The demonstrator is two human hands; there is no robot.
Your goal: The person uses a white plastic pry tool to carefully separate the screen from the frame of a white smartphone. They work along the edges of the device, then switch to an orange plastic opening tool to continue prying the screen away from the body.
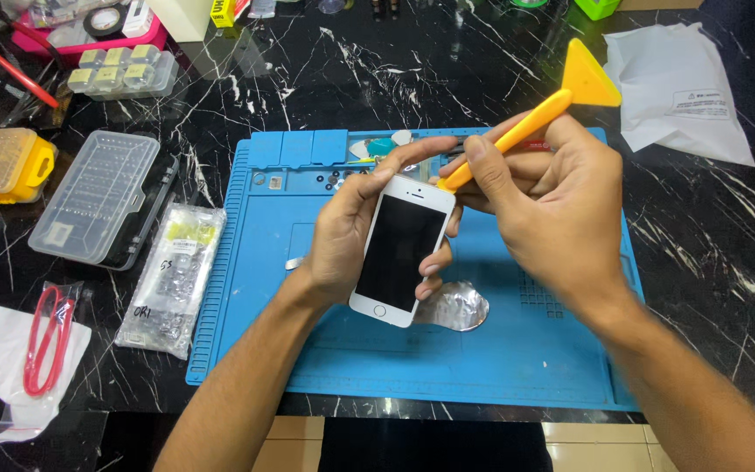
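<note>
My left hand (347, 232) holds a white smartphone (399, 253) with a dark screen, tilted upright above the blue work mat (517, 350). Its fingers wrap the phone's left edge and top. My right hand (543, 205) grips an orange plastic pry tool (561, 98) with a wide triangular end pointing up and right. The tool's narrow tip meets the phone's top right corner. A crumpled piece of silver foil (460, 306) lies on the mat just below the phone.
A clear plastic parts case (98, 197) and a yellow bit box (2, 164) sit at the left. Bags of small parts (172, 275), a bagged red cable (41, 341) and a white pouch (679, 87) lie on the black marble table (718, 253). Small screws and picks rest at the mat's top.
</note>
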